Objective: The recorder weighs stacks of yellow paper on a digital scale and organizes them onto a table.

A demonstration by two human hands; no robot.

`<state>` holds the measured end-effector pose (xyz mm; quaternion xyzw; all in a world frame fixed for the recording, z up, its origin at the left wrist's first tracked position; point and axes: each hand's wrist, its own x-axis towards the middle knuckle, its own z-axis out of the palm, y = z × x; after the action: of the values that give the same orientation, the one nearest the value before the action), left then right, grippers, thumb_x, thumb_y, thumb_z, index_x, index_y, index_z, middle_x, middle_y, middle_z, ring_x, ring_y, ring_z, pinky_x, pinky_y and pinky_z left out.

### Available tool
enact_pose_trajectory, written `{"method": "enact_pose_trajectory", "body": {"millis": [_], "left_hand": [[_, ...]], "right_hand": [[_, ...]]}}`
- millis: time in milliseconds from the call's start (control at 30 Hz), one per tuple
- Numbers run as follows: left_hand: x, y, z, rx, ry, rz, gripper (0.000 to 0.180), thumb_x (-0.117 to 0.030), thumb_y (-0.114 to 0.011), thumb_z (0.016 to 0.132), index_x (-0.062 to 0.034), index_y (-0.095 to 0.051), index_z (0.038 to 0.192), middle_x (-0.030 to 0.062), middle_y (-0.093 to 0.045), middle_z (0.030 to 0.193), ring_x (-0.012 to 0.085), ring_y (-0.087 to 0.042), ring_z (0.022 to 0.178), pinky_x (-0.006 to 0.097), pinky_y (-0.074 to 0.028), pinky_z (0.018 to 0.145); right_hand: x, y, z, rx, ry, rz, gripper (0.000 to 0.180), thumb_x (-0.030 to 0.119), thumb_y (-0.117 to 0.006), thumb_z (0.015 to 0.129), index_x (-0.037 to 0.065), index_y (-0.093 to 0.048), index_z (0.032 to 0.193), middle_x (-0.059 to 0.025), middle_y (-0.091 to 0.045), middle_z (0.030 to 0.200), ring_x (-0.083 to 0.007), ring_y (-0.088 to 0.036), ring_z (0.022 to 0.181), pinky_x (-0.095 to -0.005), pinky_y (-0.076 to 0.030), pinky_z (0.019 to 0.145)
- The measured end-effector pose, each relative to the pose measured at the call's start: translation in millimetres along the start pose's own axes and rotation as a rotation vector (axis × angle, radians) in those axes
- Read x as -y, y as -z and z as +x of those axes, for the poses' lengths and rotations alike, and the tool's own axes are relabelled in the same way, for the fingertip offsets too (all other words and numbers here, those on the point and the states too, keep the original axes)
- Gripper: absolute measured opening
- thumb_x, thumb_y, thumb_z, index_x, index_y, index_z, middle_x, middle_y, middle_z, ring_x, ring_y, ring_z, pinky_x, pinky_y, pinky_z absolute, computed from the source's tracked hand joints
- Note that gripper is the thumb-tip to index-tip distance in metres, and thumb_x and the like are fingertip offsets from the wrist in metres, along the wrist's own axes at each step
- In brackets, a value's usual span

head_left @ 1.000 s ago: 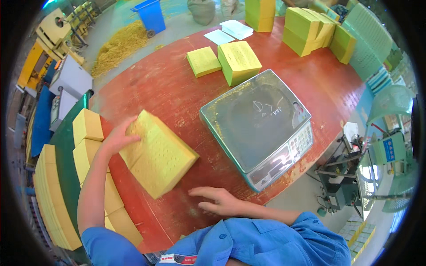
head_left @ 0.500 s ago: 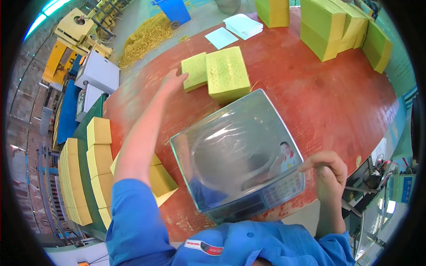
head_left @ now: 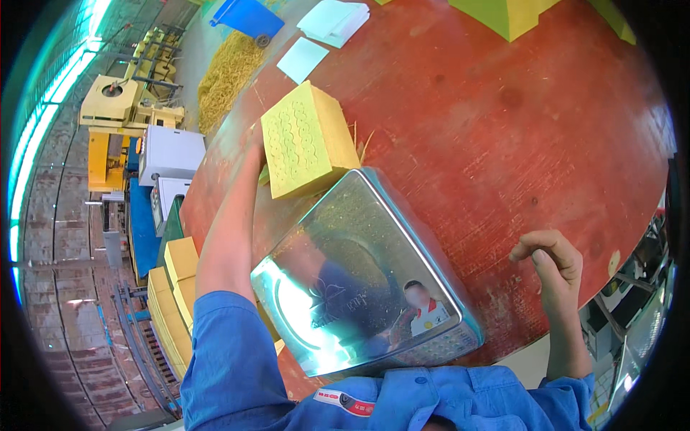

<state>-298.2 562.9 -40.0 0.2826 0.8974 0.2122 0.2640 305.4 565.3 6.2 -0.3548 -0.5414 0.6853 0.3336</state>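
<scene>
A tall stack of yellow paper [head_left: 295, 144] with rows of punched curved marks stands on the red table, against the far edge of a tabletop scale [head_left: 338, 251]. The scale has a round pan under a clear, shiny cover. My left hand [head_left: 254, 144] reaches to the left side of the stack, and its fingers are hidden behind it. A sliver of a lower yellow stack [head_left: 264, 174] shows there. To the right of the scale, my right hand [head_left: 553, 266] hovers over the table with loosely curled fingers, nothing visible in them and apart from the scale.
White sheets [head_left: 334, 23] lie at the table's far edge. More yellow stacks [head_left: 503, 14] stand at the far right, others [head_left: 172, 309] at the left. Beyond the red table [head_left: 460, 122] are a blue wheeled bin [head_left: 248, 18], a straw-coloured heap [head_left: 230, 75] and machines.
The view has shifted and turned. My left hand has gone behind the tall stack, which now hides most of the lower one. My right hand has moved away from the scale's right edge.
</scene>
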Motion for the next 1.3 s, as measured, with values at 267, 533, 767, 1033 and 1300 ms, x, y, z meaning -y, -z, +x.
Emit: {"method": "enact_pose_trajectory", "body": {"millis": [267, 533, 767, 1033, 1300], "left_hand": [[96.1, 50.9, -48.7, -0.132, -0.091, 0.425, 0.113, -0.043, -0.081, 0.067, -0.0071, -0.019, 0.155, 0.0268, -0.015, 0.159, 0.0385, -0.025, 0.145, 0.043, -0.029, 0.116], [145.7, 89.1, -105.9, -0.306, -0.091, -0.258, 0.083, -0.040, -0.075, 0.082, -0.0025, -0.039, 0.146, 0.0230, -0.041, 0.148, 0.0284, -0.040, 0.138, 0.041, -0.036, 0.110], [184.1, 103.5, -94.3, 0.036, 0.263, -0.439, 0.048, -0.018, -0.081, 0.079, 0.0042, -0.063, 0.118, 0.0150, -0.068, 0.115, 0.0274, -0.067, 0.103, 0.041, -0.053, 0.090], [273.7, 148.2, -42.2, -0.153, 0.178, -0.340, 0.041, -0.023, -0.085, 0.074, 0.0063, -0.071, 0.098, 0.0165, -0.073, 0.096, 0.0277, -0.070, 0.076, 0.042, -0.054, 0.069], [164.7, 116.4, -121.4, 0.092, 0.184, -1.013, 0.045, -0.014, -0.074, 0.085, 0.0051, -0.058, 0.122, 0.0151, -0.068, 0.113, 0.0269, -0.068, 0.100, 0.040, -0.056, 0.087]], "right_hand": [[-8.6, -12.9, 9.0, 0.022, 0.031, -0.133, 0.022, -0.003, -0.047, 0.092, -0.005, -0.062, 0.109, -0.0097, -0.065, 0.095, -0.0158, -0.062, 0.091, -0.0297, -0.050, 0.085], [11.4, -48.5, 1.2, 0.068, 0.093, -0.252, 0.024, -0.005, -0.046, 0.093, -0.004, -0.061, 0.112, -0.0093, -0.065, 0.097, -0.0150, -0.062, 0.089, -0.0291, -0.050, 0.084], [22.4, -77.0, -24.9, 0.101, 0.163, -0.323, 0.025, -0.008, -0.046, 0.093, -0.004, -0.061, 0.112, -0.0094, -0.065, 0.100, -0.0146, -0.062, 0.091, -0.0277, -0.050, 0.084], [28.3, -82.0, -56.3, 0.064, 0.213, -0.295, 0.025, -0.008, -0.044, 0.094, -0.003, -0.061, 0.112, -0.0092, -0.065, 0.101, -0.0133, -0.062, 0.090, -0.0267, -0.049, 0.083], [56.0, -99.9, -14.6, 0.099, 0.253, -0.302, 0.026, -0.007, -0.047, 0.093, -0.004, -0.059, 0.116, -0.0099, -0.065, 0.105, -0.0143, -0.064, 0.092, -0.0271, -0.049, 0.083]]}}
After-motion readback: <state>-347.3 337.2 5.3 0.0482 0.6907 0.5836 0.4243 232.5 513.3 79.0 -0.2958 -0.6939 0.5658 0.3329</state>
